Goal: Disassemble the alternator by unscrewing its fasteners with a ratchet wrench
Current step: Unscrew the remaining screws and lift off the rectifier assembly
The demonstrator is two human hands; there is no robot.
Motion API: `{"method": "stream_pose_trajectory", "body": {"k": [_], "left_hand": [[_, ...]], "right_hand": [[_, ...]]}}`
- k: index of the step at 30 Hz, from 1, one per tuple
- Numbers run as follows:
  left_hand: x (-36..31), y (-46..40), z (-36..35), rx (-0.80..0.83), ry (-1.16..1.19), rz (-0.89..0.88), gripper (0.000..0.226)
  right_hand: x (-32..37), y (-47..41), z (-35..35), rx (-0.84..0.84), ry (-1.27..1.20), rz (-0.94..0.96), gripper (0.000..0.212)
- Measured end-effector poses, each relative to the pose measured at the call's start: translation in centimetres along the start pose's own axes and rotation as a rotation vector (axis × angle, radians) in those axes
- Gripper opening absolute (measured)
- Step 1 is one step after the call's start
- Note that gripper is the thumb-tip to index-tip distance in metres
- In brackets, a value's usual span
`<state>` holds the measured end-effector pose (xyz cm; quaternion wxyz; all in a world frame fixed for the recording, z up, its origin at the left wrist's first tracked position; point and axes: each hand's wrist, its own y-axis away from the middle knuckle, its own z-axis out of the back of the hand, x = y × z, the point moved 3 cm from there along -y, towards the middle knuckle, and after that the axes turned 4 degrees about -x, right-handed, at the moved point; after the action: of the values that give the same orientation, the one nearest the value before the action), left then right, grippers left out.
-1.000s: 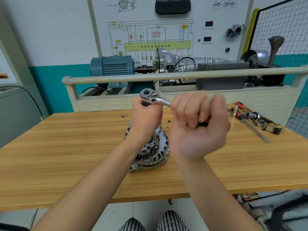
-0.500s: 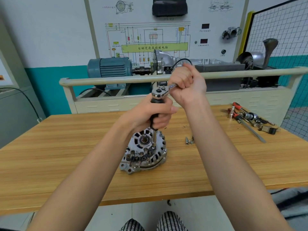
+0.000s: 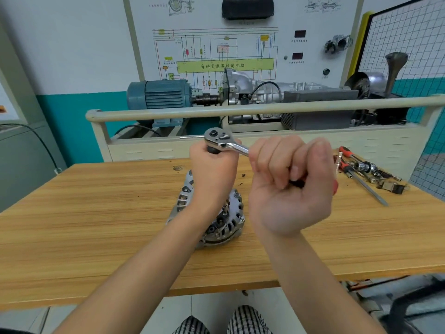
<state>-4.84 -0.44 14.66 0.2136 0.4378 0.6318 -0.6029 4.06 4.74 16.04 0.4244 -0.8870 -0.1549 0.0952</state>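
Head view: alternator [image 3: 218, 219] stands on wooden surface [image 3: 96, 225], below both hands. Left hand [image 3: 213, 175] fingers closed round extension under ratchet wrench [image 3: 222, 142] head (vertical axis, down to fastener). Right hand [image 3: 291, 186] fingers closed on handle, which points right, toward person.

alternator [image 3: 226, 222] silver | ratchet wrench [image 3: 224, 141] chrome | table [image 3: 96, 213] striped light wood | motor [image 3: 160, 95] teal-blue
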Motion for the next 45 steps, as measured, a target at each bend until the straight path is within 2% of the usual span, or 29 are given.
{"method": "stream_pose_trajectory", "body": {"k": [2,4,8,10,12,15,19,22,25,27,28,33,35,37,38,40,45], "left_hand": [[0.1,-0.4,0.4,0.093,0.019,0.033,0.038],[0.0,-1.1,0.8,0.320,0.030,0.035,0.034],[-0.6,-2.2,0.8,0.761,0.060,0.031,0.022],[-0.5,-2.2,0.3,0.895,0.148,0.156,0.026],[-0.4,-2.0,-0.3,0.972,0.218,0.300,0.033],[0.2,-1.9,-0.3,0.878,0.231,0.295,0.039],[0.3,-1.8,0.5,0.479,0.202,0.210,0.043],[0.2,-1.1,0.6,0.143,0.096,0.126,0.029],[0.0,-0.3,0.4,-0.012,0.035,0.043,0.010],[0.3,-0.2,0.7,0.024,0.033,0.049,0.015],[0.3,-0.4,1.0,0.096,0.019,0.050,0.019],[-0.3,-2.1,0.9,0.678,-0.026,0.012,0.023],[-0.4,-2.2,0.3,0.870,0.031,0.098,0.023],[-0.3,-2.1,-0.1,0.969,0.120,0.233,0.033],[-0.1,-2.1,-0.1,0.966,0.156,0.272,0.038],[0.3,-2.3,0.1,0.850,0.189,0.283,0.045],[0.4,-1.8,0.3,0.293,0.081,0.162,0.040]], "right_hand": [[-0.2,-1.2,0.5,-0.034,-0.028,-0.096,0.038],[-0.7,-3.2,1.3,-0.149,-0.100,-0.292,0.046],[-3.7,-6.7,3.1,-0.387,-0.350,-0.764,0.049],[-5.2,-7.5,3.6,-0.458,-0.471,-0.945,0.052],[-6.1,-7.7,3.7,-0.468,-0.520,-1.042,0.051],[-5.8,-7.4,3.5,-0.454,-0.523,-0.932,0.055],[-2.8,-4.9,2.1,-0.321,-0.269,-0.511,0.046],[-1.1,-1.6,0.4,-0.121,-0.102,-0.196,0.041],[-0.8,-0.4,-0.3,-0.029,-0.048,-0.077,0.034],[-0.9,-1.6,0.3,-0.072,-0.077,-0.180,0.040],[-1.1,-2.6,0.8,-0.135,-0.118,-0.273,0.043],[-4.4,-7.1,3.3,-0.446,-0.384,-0.843,0.053],[-5.8,-7.6,3.7,-0.495,-0.464,-1.008,0.055],[-6.4,-7.8,3.7,-0.475,-0.503,-1.026,0.054],[-6.4,-7.7,3.7,-0.463,-0.500,-0.979,0.055],[-5.6,-7.0,3.5,-0.440,-0.476,-0.809,0.053],[-1.8,-3.2,1.5,-0.196,-0.150,-0.296,0.049]]}}
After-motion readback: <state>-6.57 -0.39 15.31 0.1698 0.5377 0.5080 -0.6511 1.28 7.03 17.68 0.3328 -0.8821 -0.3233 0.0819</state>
